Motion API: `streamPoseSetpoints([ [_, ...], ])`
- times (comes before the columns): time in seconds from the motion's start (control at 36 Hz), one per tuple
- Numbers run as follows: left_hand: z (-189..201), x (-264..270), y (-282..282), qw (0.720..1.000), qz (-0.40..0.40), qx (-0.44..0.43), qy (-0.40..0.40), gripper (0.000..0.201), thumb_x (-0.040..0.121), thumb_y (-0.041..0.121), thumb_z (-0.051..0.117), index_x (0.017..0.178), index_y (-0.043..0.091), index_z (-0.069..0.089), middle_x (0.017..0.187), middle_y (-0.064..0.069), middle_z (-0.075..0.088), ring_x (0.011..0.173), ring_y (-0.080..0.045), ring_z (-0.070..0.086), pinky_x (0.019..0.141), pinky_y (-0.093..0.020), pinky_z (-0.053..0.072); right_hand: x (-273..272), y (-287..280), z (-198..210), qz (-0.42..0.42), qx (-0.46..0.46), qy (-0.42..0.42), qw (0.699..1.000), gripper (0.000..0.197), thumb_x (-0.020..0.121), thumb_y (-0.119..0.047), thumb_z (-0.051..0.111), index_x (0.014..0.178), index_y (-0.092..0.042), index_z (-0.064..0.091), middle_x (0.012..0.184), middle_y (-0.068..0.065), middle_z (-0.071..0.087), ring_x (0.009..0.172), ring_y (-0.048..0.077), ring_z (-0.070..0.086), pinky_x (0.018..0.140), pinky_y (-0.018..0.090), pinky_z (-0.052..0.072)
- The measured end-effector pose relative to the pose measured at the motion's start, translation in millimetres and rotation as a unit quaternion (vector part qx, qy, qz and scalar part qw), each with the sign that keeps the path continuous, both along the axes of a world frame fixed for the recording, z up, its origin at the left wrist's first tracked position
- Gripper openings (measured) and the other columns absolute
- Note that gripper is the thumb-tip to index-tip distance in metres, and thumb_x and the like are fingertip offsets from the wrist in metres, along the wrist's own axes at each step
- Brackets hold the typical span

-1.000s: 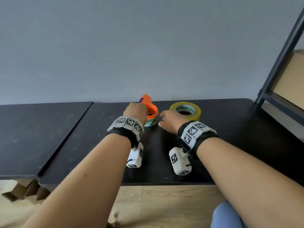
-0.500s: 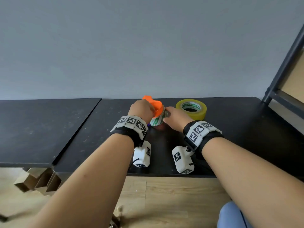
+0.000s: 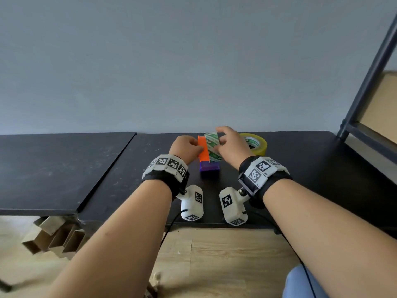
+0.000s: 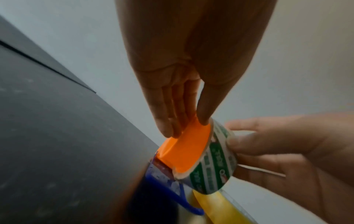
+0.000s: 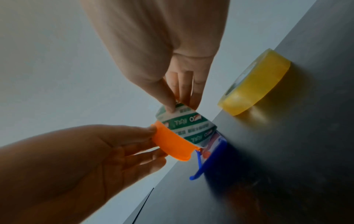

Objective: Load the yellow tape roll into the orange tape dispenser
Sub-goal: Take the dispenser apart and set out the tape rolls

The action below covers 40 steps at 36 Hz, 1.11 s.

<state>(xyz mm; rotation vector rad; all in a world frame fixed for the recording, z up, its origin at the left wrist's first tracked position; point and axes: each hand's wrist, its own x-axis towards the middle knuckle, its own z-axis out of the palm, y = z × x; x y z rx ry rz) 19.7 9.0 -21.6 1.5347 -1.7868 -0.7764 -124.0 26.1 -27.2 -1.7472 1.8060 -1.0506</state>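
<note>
The orange tape dispenser [image 3: 203,149] stands upright on its blue end [image 3: 209,166] on the black table. My left hand [image 3: 186,147] pinches its orange shell [image 4: 188,149] between thumb and fingers. A green-and-white printed tape core [image 3: 212,147] sits in the dispenser, and my right hand [image 3: 231,145] grips that core [image 5: 188,128] with thumb and fingertips. The yellow tape roll [image 3: 256,144] lies flat on the table just right of my right hand, untouched [image 5: 254,84].
The black table [image 3: 322,168] adjoins a second black tabletop [image 3: 53,168] on the left, with a seam between them. A dark metal shelf frame [image 3: 369,82] rises at the right. A grey wall stands close behind. Cardboard pieces [image 3: 53,235] lie on the wooden floor.
The dispenser has been tipped up from lying on the table to standing on its blue end. My right hand has closed on the printed core; my left keeps hold of the orange shell.
</note>
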Motion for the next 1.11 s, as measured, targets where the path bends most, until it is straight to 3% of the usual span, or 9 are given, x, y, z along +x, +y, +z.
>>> streamPoseSetpoints([
  [0.14, -3, 4, 2, 0.997, -0.004, 0.051, 0.065, 0.020, 0.084, 0.004, 0.065, 0.101, -0.003, 0.071, 0.078, -0.013, 0.069, 0.070, -0.023, 0.066, 0.085, -0.040, 0.058, 1, 6, -6, 0.005, 0.003, 0.011, 1.000, 0.054, 0.089, -0.006, 0.067, 0.140, -0.010, 0.050, 0.126, 0.008, 0.070, 0.118, 0.023, 0.064, 0.094, 0.036, 0.053],
  [0.31, -2, 5, 7, 0.998, 0.003, 0.056, 0.014, 0.011, 0.082, 0.003, 0.062, 0.087, 0.003, 0.072, 0.093, -0.019, 0.074, 0.091, -0.032, 0.072, 0.088, -0.045, 0.057, 2, 8, -8, 0.008, 0.020, 0.006, 1.000, 0.050, 0.088, -0.002, 0.066, 0.136, -0.008, 0.055, 0.120, 0.010, 0.072, 0.114, 0.024, 0.066, 0.095, 0.037, 0.053],
  [0.5, 2, 1, 8, 0.998, 0.024, 0.016, -0.056, 0.024, 0.083, 0.003, 0.052, 0.064, 0.018, 0.050, 0.084, -0.015, 0.068, 0.082, -0.033, 0.065, 0.077, -0.040, 0.052, 6, 6, -6, -0.008, 0.014, 0.017, 1.000, 0.046, 0.092, -0.004, 0.061, 0.137, -0.009, 0.053, 0.121, 0.010, 0.069, 0.114, 0.025, 0.065, 0.088, 0.033, 0.051],
  [0.67, 12, 3, 9, 0.994, 0.051, -0.007, -0.095, 0.014, 0.088, 0.003, 0.047, 0.087, 0.010, 0.059, 0.092, -0.014, 0.063, 0.087, -0.029, 0.057, 0.072, -0.032, 0.040, 9, 6, -5, -0.042, 0.005, 0.024, 0.999, 0.044, 0.093, -0.003, 0.058, 0.137, -0.006, 0.050, 0.123, 0.013, 0.066, 0.115, 0.029, 0.064, 0.092, 0.040, 0.053],
  [0.75, 14, 9, 10, 0.987, 0.082, -0.016, -0.136, 0.029, 0.093, 0.007, 0.045, 0.120, 0.004, 0.054, 0.110, -0.014, 0.063, 0.098, -0.032, 0.057, 0.080, -0.035, 0.041, 6, 7, -5, -0.058, 0.011, 0.030, 0.998, 0.045, 0.093, -0.002, 0.054, 0.138, -0.007, 0.049, 0.125, 0.014, 0.065, 0.117, 0.031, 0.063, 0.097, 0.043, 0.052],
  [0.92, 20, 5, -11, 0.982, 0.104, 0.052, -0.148, 0.035, 0.076, 0.019, 0.044, 0.110, 0.019, 0.050, 0.109, -0.024, 0.061, 0.075, -0.035, 0.055, 0.086, -0.046, 0.049, 8, 8, -4, -0.041, 0.004, 0.046, 0.998, 0.048, 0.093, 0.000, 0.055, 0.139, -0.011, 0.050, 0.130, 0.010, 0.065, 0.119, 0.028, 0.062, 0.099, 0.043, 0.052],
  [1.0, 30, 8, 12, 0.959, 0.057, 0.013, -0.276, 0.021, 0.085, 0.008, 0.043, 0.097, 0.020, 0.054, 0.102, -0.010, 0.058, 0.092, -0.034, 0.058, 0.078, -0.037, 0.045, 11, 7, -6, -0.037, -0.003, 0.049, 0.998, 0.048, 0.092, -0.001, 0.058, 0.137, -0.012, 0.051, 0.128, 0.009, 0.067, 0.118, 0.027, 0.063, 0.098, 0.042, 0.053],
  [1.06, 23, 15, 22, 0.936, 0.026, -0.015, -0.350, 0.030, 0.090, 0.001, 0.040, 0.114, 0.009, 0.055, 0.113, -0.017, 0.058, 0.103, -0.036, 0.055, 0.079, -0.037, 0.043, 12, 6, -8, -0.037, -0.004, 0.055, 0.998, 0.047, 0.092, -0.001, 0.058, 0.137, -0.012, 0.052, 0.127, 0.009, 0.067, 0.118, 0.027, 0.064, 0.098, 0.042, 0.053],
  [1.11, 17, 14, 17, 0.927, 0.015, 0.000, -0.376, 0.036, 0.090, 0.000, 0.038, 0.122, 0.009, 0.051, 0.116, -0.020, 0.057, 0.092, -0.034, 0.049, 0.074, -0.036, 0.039, 11, 6, -9, -0.037, -0.004, 0.062, 0.997, 0.047, 0.092, 0.000, 0.058, 0.137, -0.012, 0.052, 0.127, 0.008, 0.067, 0.119, 0.026, 0.063, 0.098, 0.040, 0.053],
])
